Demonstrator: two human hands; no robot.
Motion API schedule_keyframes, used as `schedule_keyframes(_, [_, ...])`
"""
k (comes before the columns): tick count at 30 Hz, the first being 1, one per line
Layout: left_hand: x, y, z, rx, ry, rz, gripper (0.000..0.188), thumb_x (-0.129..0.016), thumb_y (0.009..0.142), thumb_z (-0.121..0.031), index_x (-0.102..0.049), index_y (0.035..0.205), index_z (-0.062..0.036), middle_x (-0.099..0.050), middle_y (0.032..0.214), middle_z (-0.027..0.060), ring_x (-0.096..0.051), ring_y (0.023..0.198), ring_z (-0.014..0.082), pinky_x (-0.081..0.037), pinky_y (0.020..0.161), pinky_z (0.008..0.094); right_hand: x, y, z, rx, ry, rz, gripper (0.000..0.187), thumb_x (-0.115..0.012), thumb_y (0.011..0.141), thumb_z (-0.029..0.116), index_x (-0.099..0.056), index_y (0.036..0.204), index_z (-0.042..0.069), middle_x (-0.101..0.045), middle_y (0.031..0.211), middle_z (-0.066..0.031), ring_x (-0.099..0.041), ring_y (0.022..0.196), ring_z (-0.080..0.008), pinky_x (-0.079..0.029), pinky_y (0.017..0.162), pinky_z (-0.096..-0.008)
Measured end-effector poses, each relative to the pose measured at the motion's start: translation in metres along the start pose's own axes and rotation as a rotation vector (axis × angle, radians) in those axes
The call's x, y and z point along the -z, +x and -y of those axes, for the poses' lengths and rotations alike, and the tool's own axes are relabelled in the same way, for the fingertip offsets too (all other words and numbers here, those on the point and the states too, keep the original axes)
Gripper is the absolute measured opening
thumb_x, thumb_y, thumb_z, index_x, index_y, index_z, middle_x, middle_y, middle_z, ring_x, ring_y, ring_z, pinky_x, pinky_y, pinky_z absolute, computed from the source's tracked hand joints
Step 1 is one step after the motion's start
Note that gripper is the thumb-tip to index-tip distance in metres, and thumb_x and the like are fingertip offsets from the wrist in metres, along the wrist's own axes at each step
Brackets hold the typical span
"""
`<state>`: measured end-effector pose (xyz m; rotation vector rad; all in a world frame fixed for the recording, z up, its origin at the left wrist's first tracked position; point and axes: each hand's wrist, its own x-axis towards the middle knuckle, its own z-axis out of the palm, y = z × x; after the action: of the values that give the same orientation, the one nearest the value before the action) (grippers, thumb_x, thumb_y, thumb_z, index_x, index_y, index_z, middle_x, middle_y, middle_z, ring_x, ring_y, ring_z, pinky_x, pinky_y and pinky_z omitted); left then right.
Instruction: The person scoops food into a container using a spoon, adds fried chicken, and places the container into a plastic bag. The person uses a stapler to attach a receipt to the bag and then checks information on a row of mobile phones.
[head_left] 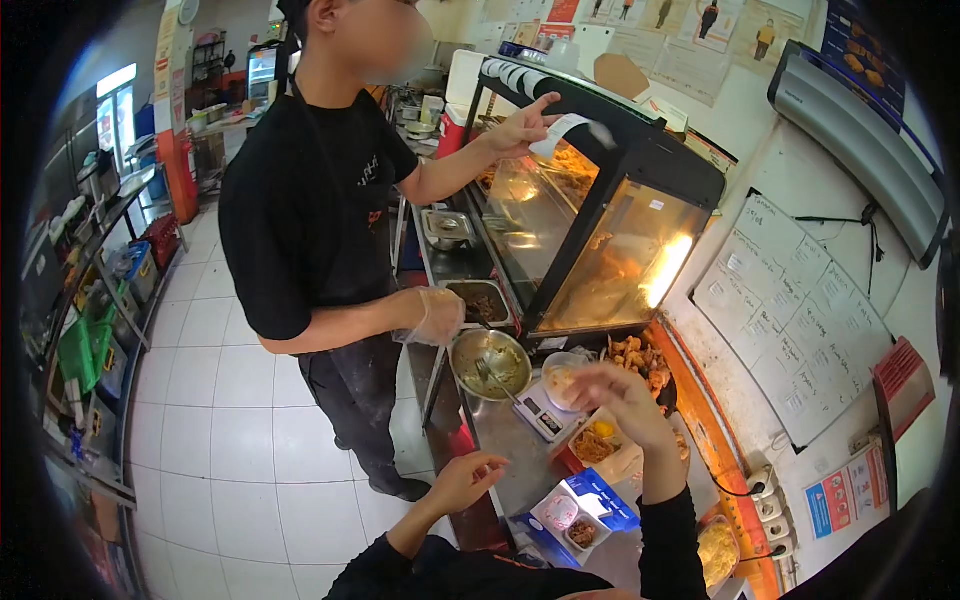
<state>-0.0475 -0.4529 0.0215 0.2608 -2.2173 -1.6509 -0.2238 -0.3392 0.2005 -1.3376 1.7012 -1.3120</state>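
Observation:
My right hand [628, 402] is over the counter, its fingers stretched out above an open takeaway box [596, 446] of food with a yellow item. I see nothing held in it. Just beyond its fingertips, a clear plastic tub [565, 382] rests on a small digital scale [541, 420]. My left hand [468, 486] hovers at the counter's near left edge, loosely curled with fingers apart and nothing visible in it. Close by is a blue and white box [612, 498] with a wrapped round item [561, 512] and a small portion of dark food [583, 533].
A co-worker [310, 200] stands at left, one gloved hand [434, 316] near a steel bowl [470, 350] with a utensil. The other hand touches a paper slip [560, 132] on the heated display cabinet [610, 260]. Fried chicken pieces [640, 362] lie beside the orange wall edge.

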Motion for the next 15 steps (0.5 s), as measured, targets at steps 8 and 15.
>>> schedule_keyframes(8, [-0.025, 0.027, -0.014, -0.105, -0.110, 0.180, 0.020, -0.051, 0.080, -0.015, -0.057, 0.097, -0.0059, -0.056, 0.075, 0.0041, -0.049, 0.060, 0.0087, -0.041, 0.056, 0.0226, -0.012, 0.099, 0.012, 0.192, -0.048, -0.594, 0.057, -0.059, 0.076, 0.031, -0.035, 0.115, -0.002, -0.045, 0.107, -0.0140, -0.049, 0.088, -0.0172, -0.041, 0.073, -0.0275])
schedule_keyframes(15, [-0.038, 0.015, -0.020, -0.111, -0.154, 0.242, 0.020, -0.052, 0.080, -0.014, -0.056, 0.097, -0.0046, -0.058, 0.078, 0.0041, -0.048, 0.061, 0.0077, -0.040, 0.056, 0.0209, 0.004, 0.143, 0.022, 0.205, 0.031, -1.070, 0.039, -0.059, 0.076, 0.028, -0.047, 0.097, -0.003, -0.053, 0.089, -0.0089, -0.050, 0.083, -0.0137, -0.039, 0.072, -0.0248])
